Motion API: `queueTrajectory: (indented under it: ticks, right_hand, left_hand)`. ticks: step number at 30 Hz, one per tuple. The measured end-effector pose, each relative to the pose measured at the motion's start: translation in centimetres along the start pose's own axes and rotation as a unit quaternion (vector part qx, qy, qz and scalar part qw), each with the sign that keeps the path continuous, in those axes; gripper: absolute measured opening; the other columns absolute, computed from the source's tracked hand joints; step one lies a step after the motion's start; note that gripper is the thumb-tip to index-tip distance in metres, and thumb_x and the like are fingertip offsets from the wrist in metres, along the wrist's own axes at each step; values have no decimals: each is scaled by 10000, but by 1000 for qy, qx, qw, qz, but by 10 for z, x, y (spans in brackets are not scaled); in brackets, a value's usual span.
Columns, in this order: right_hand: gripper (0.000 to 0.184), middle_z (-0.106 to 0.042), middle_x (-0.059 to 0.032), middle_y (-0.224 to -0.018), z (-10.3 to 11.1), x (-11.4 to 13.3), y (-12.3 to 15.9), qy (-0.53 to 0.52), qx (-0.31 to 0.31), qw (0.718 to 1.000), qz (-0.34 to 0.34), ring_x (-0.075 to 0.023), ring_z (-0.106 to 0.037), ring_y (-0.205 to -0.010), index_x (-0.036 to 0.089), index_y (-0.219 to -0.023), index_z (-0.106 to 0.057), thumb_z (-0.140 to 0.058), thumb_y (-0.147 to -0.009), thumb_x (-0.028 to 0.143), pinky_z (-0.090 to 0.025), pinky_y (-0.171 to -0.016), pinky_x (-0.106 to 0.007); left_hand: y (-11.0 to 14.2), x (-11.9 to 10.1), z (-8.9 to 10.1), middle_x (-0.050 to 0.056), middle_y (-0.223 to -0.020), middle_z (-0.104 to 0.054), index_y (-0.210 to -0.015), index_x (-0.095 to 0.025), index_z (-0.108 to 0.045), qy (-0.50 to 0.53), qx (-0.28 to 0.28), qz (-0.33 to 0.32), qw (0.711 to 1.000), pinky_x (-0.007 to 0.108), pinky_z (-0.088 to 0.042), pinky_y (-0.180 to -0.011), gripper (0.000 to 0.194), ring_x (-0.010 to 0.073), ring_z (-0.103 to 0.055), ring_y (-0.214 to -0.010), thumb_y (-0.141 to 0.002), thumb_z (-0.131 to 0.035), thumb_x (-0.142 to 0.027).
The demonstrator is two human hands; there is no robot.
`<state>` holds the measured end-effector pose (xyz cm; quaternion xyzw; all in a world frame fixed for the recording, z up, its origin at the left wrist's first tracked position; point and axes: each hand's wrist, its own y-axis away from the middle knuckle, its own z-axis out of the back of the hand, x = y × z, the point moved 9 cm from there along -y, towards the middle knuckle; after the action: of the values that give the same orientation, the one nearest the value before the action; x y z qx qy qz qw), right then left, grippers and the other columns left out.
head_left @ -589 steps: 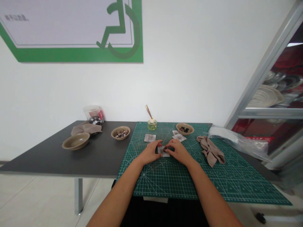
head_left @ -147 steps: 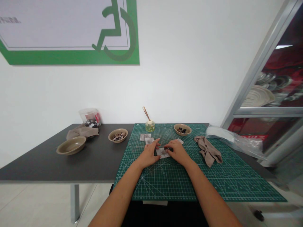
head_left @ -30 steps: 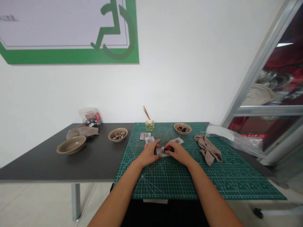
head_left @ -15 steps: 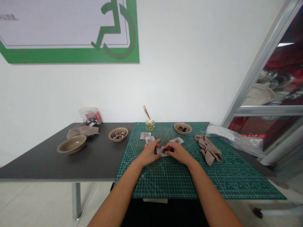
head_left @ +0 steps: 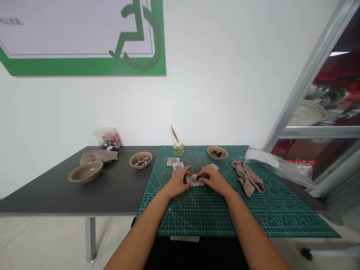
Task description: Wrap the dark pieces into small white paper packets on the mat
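A small square of grey-white patterned paper [head_left: 194,180] lies on the green cutting mat [head_left: 194,213] between my hands. My left hand [head_left: 177,183] holds its left side down, thumb at the near edge and fingertips at the far edge. At the right of the square, my right hand [head_left: 214,180] pinches a small dark piece between thumb and fingers; its kind is hard to make out. Similar paper squares lie beyond my left hand, a near one [head_left: 178,166] and a farther one [head_left: 173,161]. More paper [head_left: 213,166] shows partly behind my right hand.
A bowl of small dark pieces [head_left: 217,152] stands back right, and a bowl of brownish pieces [head_left: 141,160] left of the mat. Farther left are another bowl [head_left: 86,172], a cloth and a tipped jar [head_left: 108,138]. A reed diffuser [head_left: 178,148], brown cloth [head_left: 249,178] and plastic bag [head_left: 278,165] surround the mat.
Over the last second my right fingertips have shifted slightly and opened up a little over the paper's right side. My left hand stays put. Since the oldest frame, another square lies beyond my left hand.
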<state>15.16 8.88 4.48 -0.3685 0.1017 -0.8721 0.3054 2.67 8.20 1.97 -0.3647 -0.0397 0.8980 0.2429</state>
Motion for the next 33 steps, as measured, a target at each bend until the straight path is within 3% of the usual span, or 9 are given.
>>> queueTrajectory:
  ticks: [12, 17, 23, 29, 33]
  right_hand:
    - [91, -584, -19, -771, -6, -11, 2, -43, 3, 998, -48, -164, -534, -756, 176, -767, -604, -586, -706, 111, -423, -713, -302]
    - [91, -581, -16, -761, -11, -2, 0, -36, 24, 999, -17, -165, -525, -757, 179, -770, -604, -584, -711, 112, -410, -708, -297]
    - [71, -577, -26, -772, -3, -6, 2, -18, 0, 999, -28, -173, -523, -771, 170, -771, -600, -591, -717, 126, -414, -722, -310]
    - [120, -601, -25, -790, -12, 7, 1, -28, 26, 999, 12, -175, -520, -790, 187, -815, -621, -574, -731, 115, -407, -745, -318]
    - [119, -603, -32, -801, -4, 1, 1, -18, 4, 1000, 0, -185, -521, -810, 187, -814, -624, -568, -733, 121, -405, -762, -333]
  left_hand:
    - [0, -2, 1, 65, -1157, -593, -1322, -208, -339, 6, 3, 2, 1000, 442, -248, -1019, 725, 248, -489, -1116, -675, -664, -188]
    - [1, -4, 3, 68, -1160, -588, -1317, -202, -346, 5, 0, 3, 1000, 440, -263, -1007, 716, 250, -489, -1115, -674, -661, -182]
    - [0, -4, 2, 71, -1160, -591, -1319, -202, -340, 8, 5, 7, 1000, 449, -244, -1019, 712, 249, -489, -1125, -681, -655, -178]
    - [0, -5, 3, 74, -1160, -589, -1320, -206, -340, 8, 3, 3, 1000, 443, -253, -1015, 712, 249, -491, -1121, -682, -656, -185]
    - [1, -4, 2, 67, -1156, -592, -1325, -220, -336, 7, 4, 2, 1000, 446, -246, -1021, 709, 249, -490, -1122, -689, -647, -191]
